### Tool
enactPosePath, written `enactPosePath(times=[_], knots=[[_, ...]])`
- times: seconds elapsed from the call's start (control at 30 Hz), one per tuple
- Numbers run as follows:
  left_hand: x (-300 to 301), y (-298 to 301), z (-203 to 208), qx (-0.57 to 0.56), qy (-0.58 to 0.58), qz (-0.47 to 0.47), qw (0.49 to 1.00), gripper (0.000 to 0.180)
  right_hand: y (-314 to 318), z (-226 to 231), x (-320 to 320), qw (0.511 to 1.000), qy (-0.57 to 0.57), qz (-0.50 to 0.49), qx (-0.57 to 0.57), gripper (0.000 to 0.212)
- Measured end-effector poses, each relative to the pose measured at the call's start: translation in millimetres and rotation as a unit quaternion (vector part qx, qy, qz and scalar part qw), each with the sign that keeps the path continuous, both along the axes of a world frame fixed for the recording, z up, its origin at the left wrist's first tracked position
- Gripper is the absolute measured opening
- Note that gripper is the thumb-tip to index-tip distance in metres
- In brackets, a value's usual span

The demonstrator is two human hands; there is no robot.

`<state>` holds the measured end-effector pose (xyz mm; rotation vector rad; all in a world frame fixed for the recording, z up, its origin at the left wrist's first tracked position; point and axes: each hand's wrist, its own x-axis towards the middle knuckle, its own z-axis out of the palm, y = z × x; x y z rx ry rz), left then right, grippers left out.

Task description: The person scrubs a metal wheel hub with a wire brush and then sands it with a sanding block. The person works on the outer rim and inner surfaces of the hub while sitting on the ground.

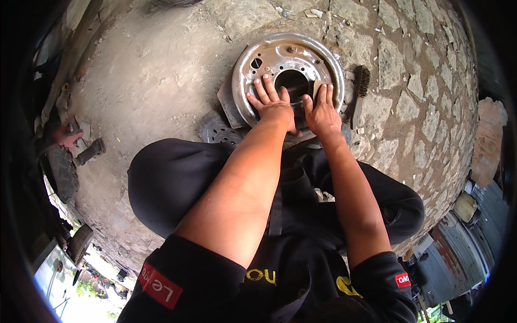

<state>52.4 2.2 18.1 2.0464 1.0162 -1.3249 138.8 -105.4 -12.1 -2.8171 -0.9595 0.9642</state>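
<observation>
A round silver steel wheel rim (pixel 269 54) lies flat on the stone ground in front of my knees. My left hand (pixel 273 105) rests on its near edge with fingers spread, pressing the metal. My right hand (pixel 322 110) lies flat beside the rim's centre hole (pixel 291 82), fingers pressing a small tan piece of sandpaper (pixel 316 86) against the rim. I squat in black clothes over the work.
A wire brush (pixel 360 91) lies just right of the rim. A dark perforated disc (pixel 218 130) sits by my left knee. A small tyre (pixel 63 171) and red-handled tools lie far left. Cobblestones spread right, smooth concrete left.
</observation>
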Motion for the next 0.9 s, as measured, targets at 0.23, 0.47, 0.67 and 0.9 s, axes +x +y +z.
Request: enactPosePath(times=[0.23, 0.47, 0.67, 0.9], knots=[[1, -5, -15, 0.031, -0.007, -0.011, 0.999, 0.146, -13, 2, -11, 1.0, -0.004, 0.009, -0.002, 0.082], [1, -2, -5, 0.004, -0.009, -0.005, 1.0, 0.144, 1, 1, -3, 1.0, 0.002, -0.017, -0.015, 0.084], [3, 0, -3, 0.008, -0.001, -0.006, 1.0, 0.145, 2, -3, 2, 1.0, -0.007, -0.012, -0.006, 0.083], [1, -3, -13, 0.028, -0.004, -0.011, 1.0, 0.145, -10, 0, -11, 1.0, -0.002, -0.011, 0.0, 0.082]])
